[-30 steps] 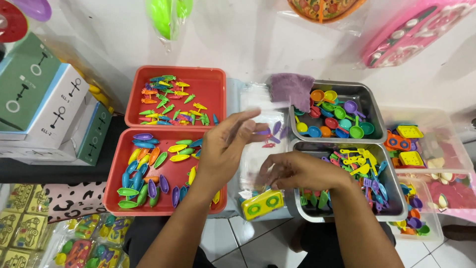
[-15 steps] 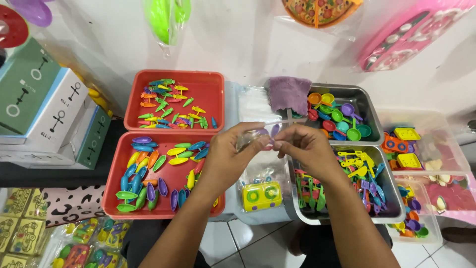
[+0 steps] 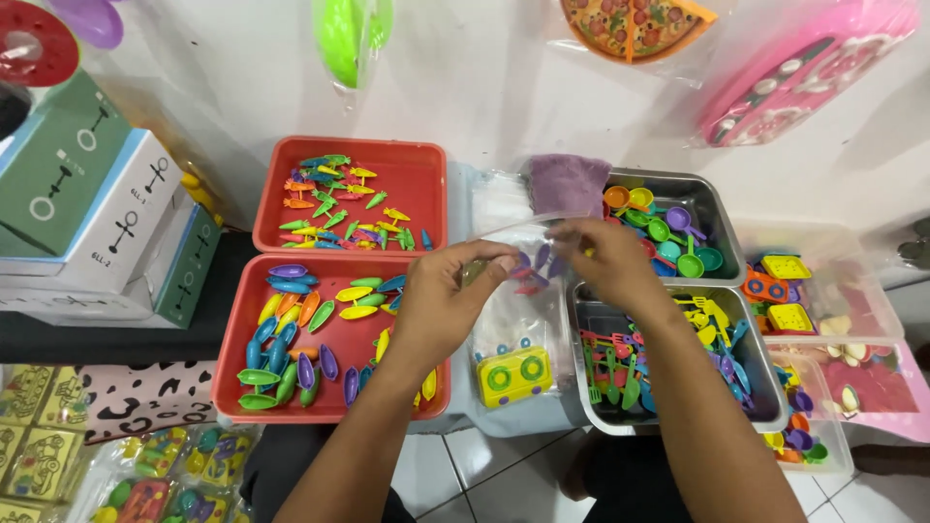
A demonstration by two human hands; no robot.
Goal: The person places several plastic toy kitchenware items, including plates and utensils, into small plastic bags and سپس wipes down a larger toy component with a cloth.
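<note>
**Both hands hold a clear plastic bag open above the sorting trays**

The left hand and the right hand are raised side by side, close together but not touching. Each pinches one side of the mouth of a small clear plastic bag, which spans the gap between them. The left fingers are closed on the bag's left edge and the right fingers on its right edge. Small coloured pieces, pink and purple, are visible through the film between the two hands; their exact shape cannot be determined.

Directly below the hands, and slightly nearer the person, lies a yellow toy stove with two green rings on its top face. It rests on a stack of clear bags that extends away from the hands.

Under and to the left of the left forearm sits a red tray containing flat leaf-shaped pieces in blue, green, yellow, orange and purple. Beyond it, further from the person, is a second red tray with smaller carrot-like pieces in mixed colours.

Under the right forearm stands a metal tray filled with toy utensils. Beyond the right hand is another metal tray holding small coloured pans and ladles, with a purple cloth just beside its left edge. Clear plastic tubs with more toy parts lie to the right of the right arm.
</note>
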